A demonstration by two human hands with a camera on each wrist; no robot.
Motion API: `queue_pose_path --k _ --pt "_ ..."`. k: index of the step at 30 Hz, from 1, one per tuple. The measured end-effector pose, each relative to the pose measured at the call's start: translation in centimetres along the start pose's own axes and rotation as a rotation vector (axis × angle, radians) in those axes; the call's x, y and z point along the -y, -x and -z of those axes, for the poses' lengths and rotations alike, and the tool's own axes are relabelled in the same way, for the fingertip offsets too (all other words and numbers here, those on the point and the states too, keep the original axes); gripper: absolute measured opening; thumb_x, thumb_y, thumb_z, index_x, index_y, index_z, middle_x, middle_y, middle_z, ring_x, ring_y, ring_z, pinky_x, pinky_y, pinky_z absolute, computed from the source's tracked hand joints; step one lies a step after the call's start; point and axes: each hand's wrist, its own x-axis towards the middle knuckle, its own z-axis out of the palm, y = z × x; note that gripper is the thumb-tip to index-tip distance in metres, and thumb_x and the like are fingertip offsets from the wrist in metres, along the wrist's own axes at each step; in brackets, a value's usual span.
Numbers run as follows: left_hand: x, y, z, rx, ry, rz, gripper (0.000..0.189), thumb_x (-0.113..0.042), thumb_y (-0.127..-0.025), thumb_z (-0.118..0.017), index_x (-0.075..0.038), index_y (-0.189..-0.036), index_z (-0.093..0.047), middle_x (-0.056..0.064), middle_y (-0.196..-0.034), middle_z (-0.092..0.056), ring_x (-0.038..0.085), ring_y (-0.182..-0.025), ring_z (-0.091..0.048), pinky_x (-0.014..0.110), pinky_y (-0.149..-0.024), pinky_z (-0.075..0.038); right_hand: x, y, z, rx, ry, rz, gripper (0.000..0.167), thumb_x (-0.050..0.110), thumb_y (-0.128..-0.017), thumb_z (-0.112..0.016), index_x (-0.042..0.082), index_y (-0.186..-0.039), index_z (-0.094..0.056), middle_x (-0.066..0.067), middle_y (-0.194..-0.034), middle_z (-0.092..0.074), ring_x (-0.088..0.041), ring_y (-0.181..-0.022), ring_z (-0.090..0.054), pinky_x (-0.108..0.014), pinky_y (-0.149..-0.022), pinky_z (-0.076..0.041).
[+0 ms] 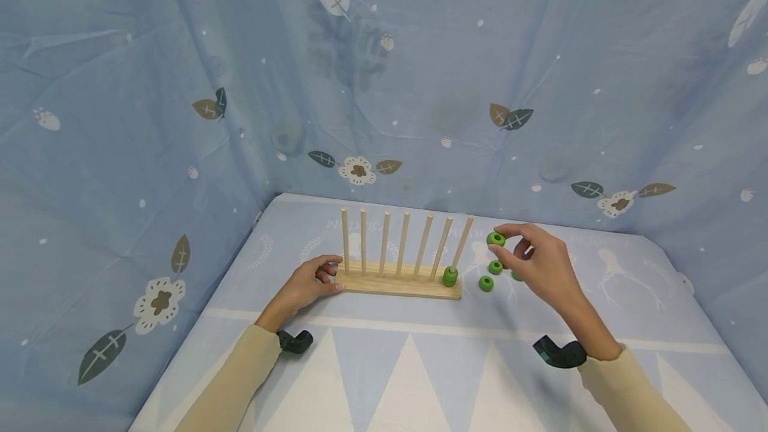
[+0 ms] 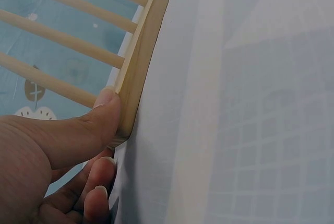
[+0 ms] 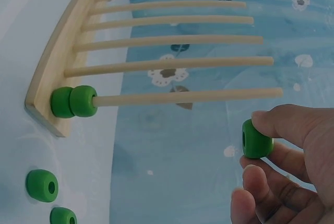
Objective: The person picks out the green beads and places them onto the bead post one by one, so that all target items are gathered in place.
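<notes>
A wooden peg rack (image 1: 396, 283) has a flat base and a row of several upright pegs. Two green beads (image 3: 73, 101) are stacked at the foot of its rightmost peg (image 3: 188, 96). Another green bead (image 3: 257, 140) is pinched between the thumb and fingers of my right hand (image 1: 543, 265), up beside that peg's tip and apart from it. My left hand (image 1: 309, 283) holds the left end of the base, its thumb (image 2: 99, 125) pressed on the wood and the other fingers curled at the end.
On the table (image 1: 414, 319), loose green beads lie right of the rack: one bead (image 1: 495, 267) under my right hand, a nearer bead (image 1: 486, 283), and one partly hidden bead (image 1: 517, 276) behind the fingers. A patterned blue cloth (image 1: 420, 85) hangs behind and along the sides.
</notes>
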Motion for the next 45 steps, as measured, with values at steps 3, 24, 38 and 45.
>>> queue_pose_path --k 3,24,38,45 --pt "0.0 0.0 0.0 0.001 0.000 -0.004 0.061 -0.009 -0.089 -0.082 -0.007 -0.145 -0.057 0.012 -0.116 -0.060 0.022 -0.093 -0.053 0.035 -0.080 -0.044 0.1 -0.1 0.1 -0.003 0.005 -0.002 0.033 0.013 -0.088 -0.084 0.011 -0.119 -0.073 -0.002 -0.098 -0.070 -0.011 -0.063 -0.055 -0.027 -0.049 -0.044" --pt "0.1 -0.1 -0.1 0.000 0.011 0.005 0.060 -0.008 -0.089 -0.082 -0.008 -0.144 -0.058 0.011 -0.116 -0.060 0.023 -0.094 -0.053 0.036 -0.081 -0.044 1.3 -1.1 0.6 -0.013 0.006 -0.005 0.034 0.015 -0.089 -0.084 0.011 -0.121 -0.074 -0.004 -0.101 -0.070 -0.013 -0.068 -0.055 -0.024 -0.052 -0.045" --pt "0.2 0.0 -0.2 -0.008 0.008 0.009 0.060 -0.008 -0.089 -0.082 -0.009 -0.144 -0.058 0.009 -0.115 -0.060 0.022 -0.093 -0.054 0.038 -0.082 -0.044 1.8 -1.8 0.6 -0.039 -0.036 0.094 0.033 0.014 -0.087 -0.085 0.012 -0.119 -0.075 -0.002 -0.101 -0.070 -0.010 -0.065 -0.056 -0.021 -0.054 -0.044" --pt "0.2 -0.3 -0.2 -0.010 0.008 0.010 0.060 -0.009 -0.088 -0.083 -0.011 -0.143 -0.059 0.008 -0.114 -0.060 0.022 -0.093 -0.054 0.038 -0.081 -0.044 2.2 -2.2 0.8 -0.051 -0.045 0.109 0.034 0.012 -0.087 -0.085 0.012 -0.119 -0.075 -0.003 -0.102 -0.071 -0.010 -0.066 -0.056 -0.020 -0.055 -0.044"
